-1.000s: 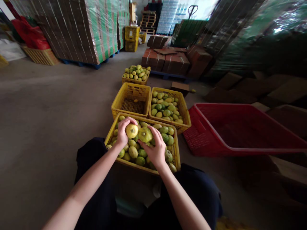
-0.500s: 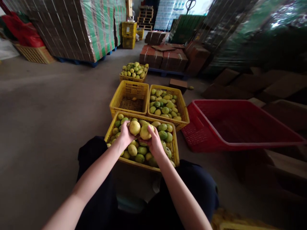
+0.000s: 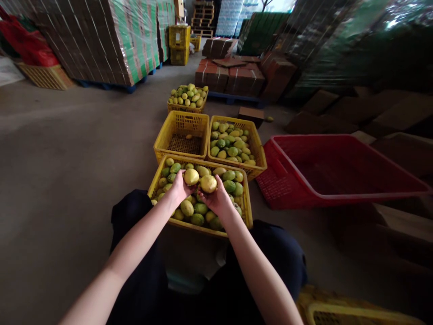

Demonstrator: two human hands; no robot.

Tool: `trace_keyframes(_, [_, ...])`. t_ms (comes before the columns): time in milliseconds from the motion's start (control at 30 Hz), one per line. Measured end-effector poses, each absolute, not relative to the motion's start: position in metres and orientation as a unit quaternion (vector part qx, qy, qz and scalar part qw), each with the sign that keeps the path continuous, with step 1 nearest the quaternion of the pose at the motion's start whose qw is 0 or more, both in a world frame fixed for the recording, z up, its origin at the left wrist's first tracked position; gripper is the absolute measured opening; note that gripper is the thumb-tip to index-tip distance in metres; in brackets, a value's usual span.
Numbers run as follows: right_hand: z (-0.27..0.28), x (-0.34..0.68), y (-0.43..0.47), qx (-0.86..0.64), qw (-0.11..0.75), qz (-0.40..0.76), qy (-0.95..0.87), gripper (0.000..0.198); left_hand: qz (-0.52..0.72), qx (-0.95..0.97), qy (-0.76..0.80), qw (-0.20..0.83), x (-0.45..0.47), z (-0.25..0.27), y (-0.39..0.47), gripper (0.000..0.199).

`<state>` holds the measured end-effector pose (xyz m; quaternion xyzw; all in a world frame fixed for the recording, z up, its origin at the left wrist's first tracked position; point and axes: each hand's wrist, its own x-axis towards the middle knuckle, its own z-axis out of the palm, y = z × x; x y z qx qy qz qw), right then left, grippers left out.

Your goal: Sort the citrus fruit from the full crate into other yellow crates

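Two yellowish fruits are held above the front crate point(image 3: 203, 229), one in each hand. The left fruit point(image 3: 191, 177) sits in the left hand point(image 3: 179, 188), which is curved around it, with the thumb up at its side and the fingers below. The right fruit point(image 3: 208, 184) rests in the right hand point(image 3: 218, 198), also half closed, its thumb along the outer side and its fingers underneath. The two fruits are just beside each other. Both forearms point(image 3: 135, 253) come from the near side of the front crate and approach each other toward the hands, with the palms turned inward and upward.

Under the hands, the front crate is full of green and yellow fruits point(image 3: 187, 208). Directly behind it stand two yellow crates: the left one point(image 3: 165, 133) has one small fruit point(image 3: 188, 136) on its bottom, and the right one point(image 3: 259, 146) contains many fruits. To the right of the front crate is a red basket point(image 3: 274, 174). Farther behind the front crate, past a heaped crate point(image 3: 182, 108), stacked yellow crates point(image 3: 179, 54) carry a white label point(image 3: 180, 34); its writing is too small to read.
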<state>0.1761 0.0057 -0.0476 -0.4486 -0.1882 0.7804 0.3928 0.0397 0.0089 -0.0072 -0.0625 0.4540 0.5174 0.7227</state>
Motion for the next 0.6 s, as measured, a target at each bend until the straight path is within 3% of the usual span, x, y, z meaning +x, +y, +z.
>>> trace_keyframes(233, [-0.036, 0.176, 0.005, -0.418, 0.503, 0.709, -0.265, 0.042, 0.573, -0.015, 0.401, 0.714, 0.039, 0.0, 0.006, 0.026])
trace_keyframes(467, [-0.029, 0.172, -0.003, -0.421, 0.498, 0.715, -0.253, 0.042, 0.58, 0.011, 0.395, 0.712, 0.038, 0.01, 0.002, 0.028])
trace_keyframes(600, [-0.022, 0.169, -0.007, -0.466, 0.516, 0.633, -0.341, 0.042, 0.578, -0.026, 0.414, 0.703, 0.03, -0.003, 0.006, 0.021])
